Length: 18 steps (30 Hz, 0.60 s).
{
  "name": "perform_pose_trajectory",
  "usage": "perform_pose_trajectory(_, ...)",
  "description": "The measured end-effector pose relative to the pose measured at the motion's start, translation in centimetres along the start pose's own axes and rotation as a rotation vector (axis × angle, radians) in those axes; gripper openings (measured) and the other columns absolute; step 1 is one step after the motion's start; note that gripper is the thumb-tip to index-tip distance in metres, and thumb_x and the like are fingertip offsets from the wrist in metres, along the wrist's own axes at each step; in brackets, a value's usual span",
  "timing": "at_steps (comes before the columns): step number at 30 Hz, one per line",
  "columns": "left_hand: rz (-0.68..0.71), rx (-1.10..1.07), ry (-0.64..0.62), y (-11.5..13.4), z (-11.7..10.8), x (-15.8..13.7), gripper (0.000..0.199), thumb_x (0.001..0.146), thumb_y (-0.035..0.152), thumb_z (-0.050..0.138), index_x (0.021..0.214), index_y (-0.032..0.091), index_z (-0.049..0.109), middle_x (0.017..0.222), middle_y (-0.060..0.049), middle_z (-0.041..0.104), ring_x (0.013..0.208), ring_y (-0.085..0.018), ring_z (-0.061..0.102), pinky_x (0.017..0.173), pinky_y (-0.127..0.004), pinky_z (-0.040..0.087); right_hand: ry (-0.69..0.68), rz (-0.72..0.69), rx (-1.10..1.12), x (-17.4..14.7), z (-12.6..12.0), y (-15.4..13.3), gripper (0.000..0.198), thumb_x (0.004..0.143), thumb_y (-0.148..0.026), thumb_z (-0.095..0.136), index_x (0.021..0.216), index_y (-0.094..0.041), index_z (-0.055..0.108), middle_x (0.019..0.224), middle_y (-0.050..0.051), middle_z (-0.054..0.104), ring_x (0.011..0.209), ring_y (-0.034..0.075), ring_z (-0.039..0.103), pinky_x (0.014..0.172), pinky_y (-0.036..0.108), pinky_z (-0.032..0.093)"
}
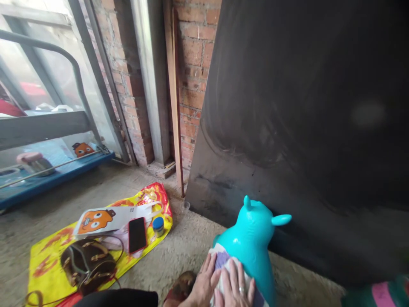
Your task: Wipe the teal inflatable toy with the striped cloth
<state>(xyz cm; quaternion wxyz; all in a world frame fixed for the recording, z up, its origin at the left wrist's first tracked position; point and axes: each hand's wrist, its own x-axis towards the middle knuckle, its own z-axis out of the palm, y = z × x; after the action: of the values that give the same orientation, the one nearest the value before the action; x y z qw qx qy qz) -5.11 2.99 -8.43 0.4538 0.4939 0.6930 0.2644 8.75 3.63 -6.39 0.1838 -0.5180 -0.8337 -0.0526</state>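
Note:
A turquoise rubber animal toy (255, 238) with two ears stands on the floor in front of me. Draped over its back is a white and purple cloth (223, 258). My left hand (202, 285) lies flat on the cloth, its fingers stretched out. Beside it my right hand (234, 286), with a ring on one finger, also presses flat on the cloth, fingers spread a little. Neither hand grips anything. The toy's lower part runs out of view at the bottom.
A dark board (287, 106) leans against the brick wall (193, 55) behind the toy. Left, a yellow plastic sheet (44, 251) bears a brown handbag (87, 262), a phone (137, 234), a blue-lidded jar (158, 226) and a white bag (121, 217). A blue cart (64, 177) stands farther left.

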Motion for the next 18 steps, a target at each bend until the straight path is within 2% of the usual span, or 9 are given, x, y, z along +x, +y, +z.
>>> perform_pose_trajectory(4, -0.035, -0.107, 0.018, 2.3, -1.2, 3.1, 0.098, 0.085, 0.073, 0.016, 0.153, 0.003, 0.015, 0.164, -0.011, 0.011, 0.152, -0.027, 0.004, 0.125, -0.032, 0.009, -0.188, -0.049, 0.049, 4.7, -0.8, 0.9, 0.048, 0.093, -0.042, 0.037, 0.137, -0.03, 0.051, 0.156, 0.003, 0.029, 0.145, 0.033, 0.032, 0.116, 0.071, 0.018)
perform_pose_trajectory(7, -0.028, -0.132, 0.033, 2.9, -1.2, 4.4, 0.092, 0.087, 0.068, 0.017, 0.153, 0.005, 0.017, 0.164, -0.009, 0.013, 0.152, -0.026, 0.009, 0.125, -0.032, 0.012, -0.287, -0.047, 0.067, 7.2, -1.8, 1.2, 0.051, 0.095, -0.04, 0.032, 0.143, -0.029, 0.043, 0.157, 0.002, 0.024, 0.148, 0.03, 0.024, 0.118, 0.072, 0.011)
perform_pose_trajectory(9, -0.021, -0.131, 0.067, 3.0, -1.1, 4.3, 0.089, 0.087, 0.066, 0.017, 0.153, 0.007, 0.019, 0.164, -0.008, 0.015, 0.152, -0.025, 0.011, 0.125, -0.032, 0.014, -0.325, -0.047, 0.062, 7.7, -2.3, 1.3, 0.052, 0.095, -0.04, 0.03, 0.145, -0.027, 0.04, 0.158, 0.002, 0.022, 0.149, 0.029, 0.02, 0.118, 0.072, 0.009)
perform_pose_trajectory(12, -0.033, -0.112, 0.104, 3.1, -0.9, 2.8, 0.086, 0.088, 0.064, 0.015, 0.152, 0.006, 0.022, 0.163, -0.009, 0.019, 0.151, -0.026, 0.014, 0.125, -0.034, 0.016, -0.337, -0.097, 0.054, 6.6, -2.5, 1.5, 0.052, 0.095, -0.041, 0.032, 0.144, -0.028, 0.042, 0.157, 0.001, 0.023, 0.149, 0.029, 0.021, 0.118, 0.07, 0.017)
perform_pose_trajectory(15, -0.05, -0.081, 0.12, 2.7, -0.5, 0.0, 0.084, 0.088, 0.062, 0.023, 0.151, 0.007, 0.027, 0.161, -0.01, 0.024, 0.151, -0.025, 0.018, 0.125, -0.033, 0.019, -0.236, -0.152, 0.003, 3.2, -2.1, 1.4, 0.052, 0.092, -0.05, 0.039, 0.138, -0.029, 0.051, 0.153, 0.006, 0.035, 0.142, 0.035, 0.036, 0.112, 0.071, 0.027)
perform_pose_trajectory(18, -0.045, 0.034, 0.122, 1.4, 0.8, -3.3, 0.076, 0.086, 0.055, 0.033, 0.149, 0.014, 0.035, 0.16, -0.006, 0.024, 0.15, -0.023, 0.021, 0.125, -0.033, 0.02, -0.083, -0.044, -0.083, -1.7, -1.6, 1.2, 0.042, 0.092, -0.046, 0.043, 0.126, -0.031, 0.063, 0.141, 0.011, 0.052, 0.131, 0.041, 0.049, 0.109, 0.074, 0.025)
